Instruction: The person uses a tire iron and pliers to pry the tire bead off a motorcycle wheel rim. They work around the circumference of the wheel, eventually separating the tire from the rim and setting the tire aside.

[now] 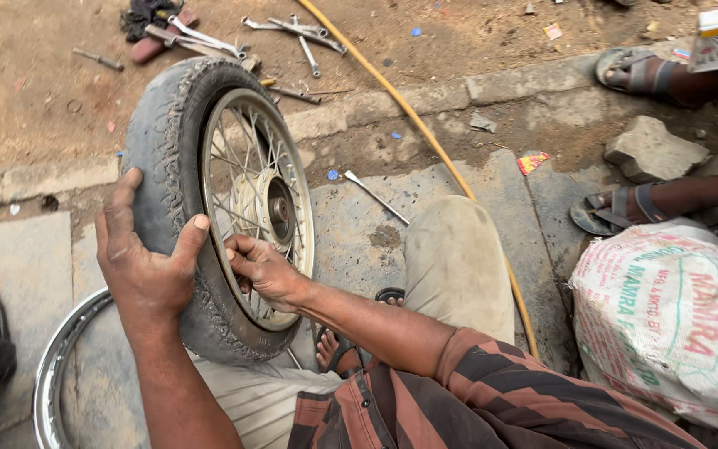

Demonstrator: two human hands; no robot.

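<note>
Dusty dirt and cracked concrete slabs, worn grey spoked wheel [209,208] upright before the knees, left hand [145,258] spread flat on cracked tyre tread, right hand [263,268] fingers curled around the rim edge, bare chrome rim [60,366] partly cut off below, scattered spanners [292,29] beyond.

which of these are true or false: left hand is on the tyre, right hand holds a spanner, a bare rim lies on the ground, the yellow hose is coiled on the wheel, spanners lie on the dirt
1. The left hand rests on the tyre. True.
2. The right hand holds a spanner. False: it grips the wheel's rim at the spokes, no tool in it.
3. A bare rim lies on the ground. True.
4. The yellow hose is coiled on the wheel. False: it runs along the ground, apart from the wheel.
5. Spanners lie on the dirt. True.
</note>
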